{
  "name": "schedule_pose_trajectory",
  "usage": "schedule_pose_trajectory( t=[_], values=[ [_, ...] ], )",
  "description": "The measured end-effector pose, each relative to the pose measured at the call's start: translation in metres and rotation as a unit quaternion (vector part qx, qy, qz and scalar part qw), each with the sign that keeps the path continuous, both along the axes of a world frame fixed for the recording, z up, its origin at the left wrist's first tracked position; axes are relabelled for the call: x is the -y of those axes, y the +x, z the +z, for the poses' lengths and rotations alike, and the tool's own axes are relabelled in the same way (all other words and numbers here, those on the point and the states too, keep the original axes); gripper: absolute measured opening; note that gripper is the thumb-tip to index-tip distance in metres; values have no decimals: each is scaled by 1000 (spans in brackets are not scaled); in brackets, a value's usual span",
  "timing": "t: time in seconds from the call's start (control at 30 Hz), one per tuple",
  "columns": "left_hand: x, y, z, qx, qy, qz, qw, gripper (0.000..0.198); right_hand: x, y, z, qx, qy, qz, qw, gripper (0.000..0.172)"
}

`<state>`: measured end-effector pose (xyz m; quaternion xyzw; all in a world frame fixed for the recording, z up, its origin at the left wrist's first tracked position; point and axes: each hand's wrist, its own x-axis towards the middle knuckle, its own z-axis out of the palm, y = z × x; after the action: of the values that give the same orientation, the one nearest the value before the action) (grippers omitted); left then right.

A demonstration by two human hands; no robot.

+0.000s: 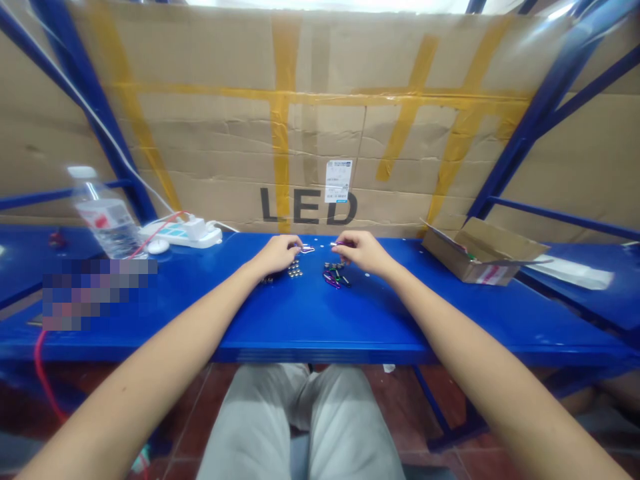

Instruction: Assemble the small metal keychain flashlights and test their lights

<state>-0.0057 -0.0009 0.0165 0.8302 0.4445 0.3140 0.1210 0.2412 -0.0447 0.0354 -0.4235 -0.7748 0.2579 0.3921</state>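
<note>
Both my arms reach forward over a blue metal table. My left hand has its fingers pinched on a small pale clip-like piece. My right hand is pinched on another small thin piece that I cannot make out. The two hands are close together, fingertips facing each other. Below them on the table lie a small cluster of shiny metal beads and a heap of small dark, purple and green parts.
An open cardboard box sits on the right. At the left stand a plastic water bottle, a white power strip with a red cable, and a blurred patch. A taped cardboard wall marked LED backs the table. Blue rack struts rise on both sides.
</note>
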Motion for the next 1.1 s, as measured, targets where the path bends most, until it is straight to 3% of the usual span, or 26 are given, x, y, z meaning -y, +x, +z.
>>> schedule_pose_trajectory(
  t=[0.3, 0.57, 0.73, 0.97, 1.1],
  values=[
    [-5, -7, -6, -216, 82, -1, 973, 24, 5, -5, 1, -18, -30, 20, 999, 28],
    [-10, -3, -6, -267, 136, -22, 954, 29, 6, -6, 3, -15, -32, 19, 999, 28],
    [-13, -9, -5, -256, 118, -36, 959, 26, 6, -5, 4, -13, -31, 18, 999, 27],
    [-18, -23, -5, -247, 81, 13, 966, 30, 4, -2, 3, -1, -27, 14, 1000, 28],
    [-21, -30, -4, -264, 78, 32, 961, 24, 3, -2, 3, 5, -30, 12, 999, 28]
  ],
)
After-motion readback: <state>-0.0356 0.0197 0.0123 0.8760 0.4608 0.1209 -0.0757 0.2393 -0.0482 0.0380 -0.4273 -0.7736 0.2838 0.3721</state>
